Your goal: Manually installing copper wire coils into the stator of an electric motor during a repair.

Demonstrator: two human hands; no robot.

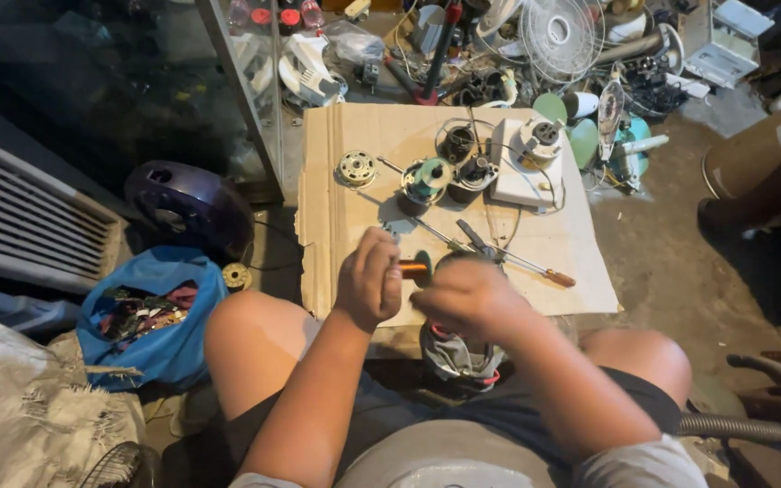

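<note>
Two bare hands meet low over the near edge of a cardboard sheet (pixel 354 145) spread on the floor. The left hand (pixel 369 278) is clenched around a spool of copper-coloured wire (pixel 414 268), whose orange winding and green end flange stick out to the right of the fist. The right hand (pixel 469 294) is curled just beside that spool, fingers bent inward — what it grips, if anything, cannot be told, since the back of the hand hides the fingertips. Just past the hands lie a screwdriver with an orange handle (pixel 535 269) and a pair of pliers (pixel 478 240), both flat on the cardboard. Farther off on the sheet stand a round metal rotor disc (pixel 356 168), a green-topped motor part (pixel 427 179), a dark wound stator (pixel 472 173) and a white fan base (pixel 522 163) — all close together in a row. To the left, off the cardboard, sit a dark purple rounded housing (pixel 187 206), a small yellow wire reel (pixel 236 276) and a blue bag (pixel 151 316) full of scraps. At the far edge, among clutter, leans a white fan grille (pixel 558 34). Between the person's bare knees sits a grey cloth bundle (pixel 458 354).
</note>
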